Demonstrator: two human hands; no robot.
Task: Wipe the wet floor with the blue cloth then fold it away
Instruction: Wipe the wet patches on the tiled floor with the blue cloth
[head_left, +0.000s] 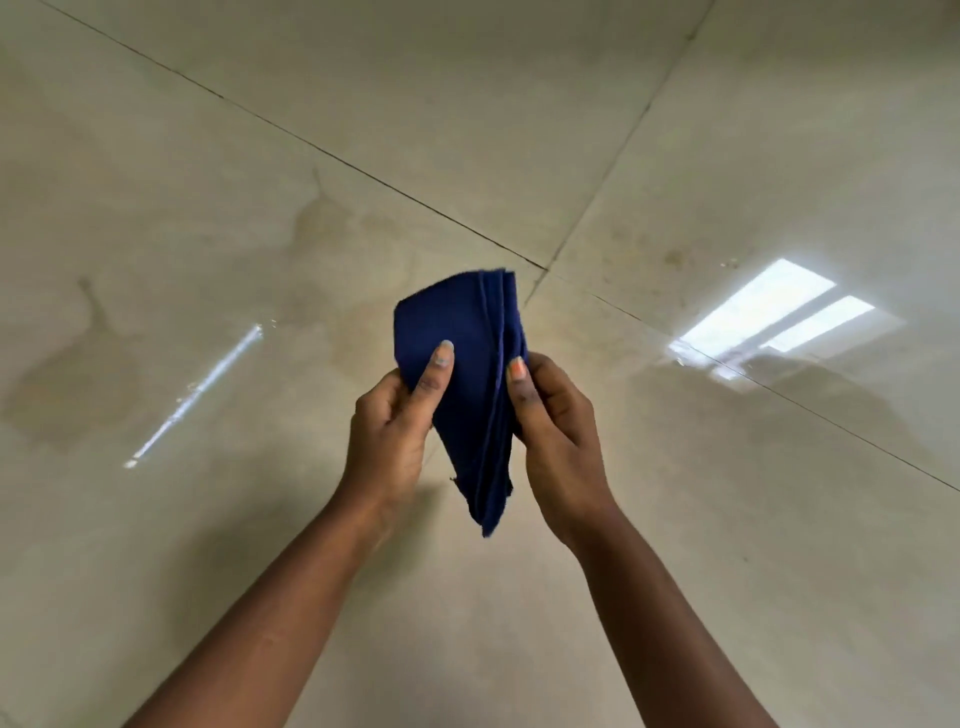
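Both hands grip the folded blue cloth (465, 384) in mid-air: the left hand (395, 431) closed on its left edge with the thumb pressed flat on the face, the right hand (558, 436) pinching the layered right edge. The step in hand appears to be folding or unfolding; which cannot be told. Beyond the grip, damp patches (67, 384) mark the tiled floor (727, 156), so wiping probably remains.

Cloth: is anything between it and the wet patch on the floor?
Nothing visible. The cloth, folded, is held in the air by the left hand and right hand; the damp patches on the floor lie bare below and to the left.
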